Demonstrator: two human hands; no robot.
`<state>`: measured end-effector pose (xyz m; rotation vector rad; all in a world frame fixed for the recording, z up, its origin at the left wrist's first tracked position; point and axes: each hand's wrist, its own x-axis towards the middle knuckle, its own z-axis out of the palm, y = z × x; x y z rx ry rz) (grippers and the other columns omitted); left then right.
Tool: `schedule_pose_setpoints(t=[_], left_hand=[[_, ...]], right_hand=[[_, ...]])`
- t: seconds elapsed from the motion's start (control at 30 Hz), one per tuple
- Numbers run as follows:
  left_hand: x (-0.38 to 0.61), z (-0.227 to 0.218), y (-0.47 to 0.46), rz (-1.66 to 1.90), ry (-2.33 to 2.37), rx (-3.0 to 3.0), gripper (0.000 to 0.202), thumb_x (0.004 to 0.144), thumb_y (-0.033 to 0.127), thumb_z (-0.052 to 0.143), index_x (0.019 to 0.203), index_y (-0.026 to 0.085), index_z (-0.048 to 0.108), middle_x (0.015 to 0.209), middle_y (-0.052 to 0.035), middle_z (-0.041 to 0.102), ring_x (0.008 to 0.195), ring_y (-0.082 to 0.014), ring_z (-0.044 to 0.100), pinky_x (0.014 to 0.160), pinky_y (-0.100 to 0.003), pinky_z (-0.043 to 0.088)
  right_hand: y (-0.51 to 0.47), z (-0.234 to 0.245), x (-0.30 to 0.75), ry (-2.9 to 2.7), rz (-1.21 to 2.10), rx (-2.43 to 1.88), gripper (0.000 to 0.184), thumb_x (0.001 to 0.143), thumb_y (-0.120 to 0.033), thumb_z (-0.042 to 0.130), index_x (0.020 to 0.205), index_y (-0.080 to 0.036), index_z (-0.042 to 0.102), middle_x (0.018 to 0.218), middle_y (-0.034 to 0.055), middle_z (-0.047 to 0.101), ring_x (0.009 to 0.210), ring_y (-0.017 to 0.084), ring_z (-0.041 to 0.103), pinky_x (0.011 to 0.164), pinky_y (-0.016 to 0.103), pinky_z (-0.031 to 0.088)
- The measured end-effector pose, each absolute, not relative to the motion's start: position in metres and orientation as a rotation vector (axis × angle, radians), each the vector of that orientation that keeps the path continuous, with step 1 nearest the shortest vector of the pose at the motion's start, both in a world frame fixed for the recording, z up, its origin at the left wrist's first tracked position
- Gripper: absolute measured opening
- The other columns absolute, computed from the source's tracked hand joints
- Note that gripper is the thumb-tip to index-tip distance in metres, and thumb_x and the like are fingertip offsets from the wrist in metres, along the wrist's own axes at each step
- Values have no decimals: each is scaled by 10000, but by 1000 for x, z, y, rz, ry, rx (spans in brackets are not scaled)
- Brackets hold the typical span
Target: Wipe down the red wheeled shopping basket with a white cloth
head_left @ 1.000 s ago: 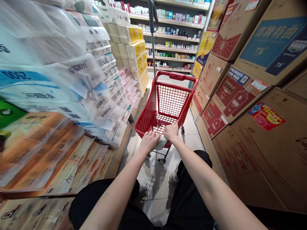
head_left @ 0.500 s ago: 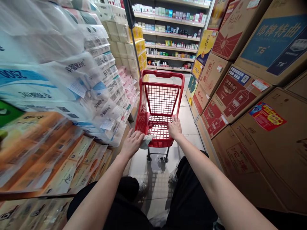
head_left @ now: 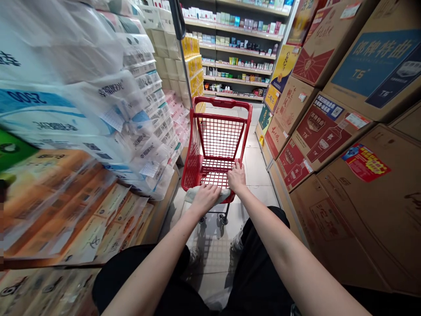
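Trolley: I have a red wire shopping trolley (head_left: 217, 145) on wheels directly ahead of me, standing upright in the aisle, its near rim just in front of my operator's body.

Left hand: the left hand (head_left: 205, 198) rests on the trolley's near rim, on top of a pale folded cloth (head_left: 195, 195).

Right hand: the right hand (head_left: 236, 177) sits just beside the left, further into the trolley, over the near rim and above the wire base.

Fingers: I read both sets as clenched around the trolley's rim. The left fingers (head_left: 213, 191) press over the cloth and the right fingers (head_left: 235, 167) curl downward. Neither hand grasps anything else that I can see.

Left of the aisle: tall stacks of plastic-wrapped toilet paper bales (head_left: 98, 114) rise beside the trolley, with orange-printed tissue packs (head_left: 66, 210) below them.

Right of the aisle: printed cardboard liquor cartons (head_left: 332, 136) are piled high, one carrying a red and yellow promotional sticker (head_left: 365, 162).

Ahead: store shelves (head_left: 237, 52) of small boxed goods stand beyond the trolley, and a dark pole (head_left: 186, 74) rises near its far left corner.

Floor: pale tiles (head_left: 213, 259) run beneath the trolley. My operator's black shorts (head_left: 148, 276) show at the bottom of the view.
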<state>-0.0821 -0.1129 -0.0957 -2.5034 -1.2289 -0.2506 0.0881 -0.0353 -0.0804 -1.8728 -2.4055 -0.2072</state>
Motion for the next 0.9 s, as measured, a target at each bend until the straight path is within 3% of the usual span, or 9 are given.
schedule_pose_setpoints(t=[0.13, 0.3, 0.43, 0.53, 0.7, 0.9], left_hand=[[-65, -98, -111, -266, -1219, -2545, 115, 958, 187, 456, 954, 172, 570, 890, -75, 619, 866, -235, 567, 755, -371, 395], [-116, -95, -114, -267, -1205, -2543, 131, 937, 186, 497, 1026, 187, 594, 934, -72, 630, 891, -241, 566, 810, -379, 424], [-168, -94, -111, -347, -1159, -2473, 286, 928, 102, 452, 1165, 182, 589, 1041, -80, 653, 1073, -242, 568, 1077, -435, 350], [-176, -92, -106, -314, -1137, -2445, 248, 934, 100, 443, 1079, 197, 619, 969, -63, 652, 1009, -223, 584, 1132, -440, 308], [-151, -86, -104, -219, -1116, -2432, 136, 937, 145, 478, 926, 180, 608, 900, -78, 611, 962, -237, 567, 1014, -411, 390], [-126, -86, -105, -181, -1003, -2512, 132, 931, 142, 486, 860, 184, 588, 839, -73, 593, 828, -231, 537, 803, -378, 405]], right_hand=[[-34, -82, 92, -2402, -202, -1860, 350, 887, -127, 428, 990, -107, 763, 1196, 216, 652, 1250, 313, 425, 1095, 498, 223], [-34, -80, 96, -2414, -149, -1876, 331, 871, -115, 444, 949, -120, 766, 1103, 202, 682, 1166, 303, 465, 1057, 472, 266], [-36, -80, 95, -2412, -148, -1885, 330, 862, -114, 450, 940, -119, 771, 1071, 191, 691, 1119, 305, 492, 1057, 479, 268], [-36, -81, 95, -2412, -156, -1894, 321, 841, -103, 468, 939, -124, 773, 1069, 188, 697, 1084, 297, 509, 1064, 486, 262], [-37, -81, 108, -2439, -190, -1911, 340, 852, -80, 447, 937, -127, 773, 1047, 181, 708, 1074, 289, 515, 1118, 515, 199], [-47, -77, 131, -2519, -229, -1934, 289, 830, -106, 506, 897, -163, 782, 950, 157, 737, 1116, 315, 502, 1188, 523, -15]])
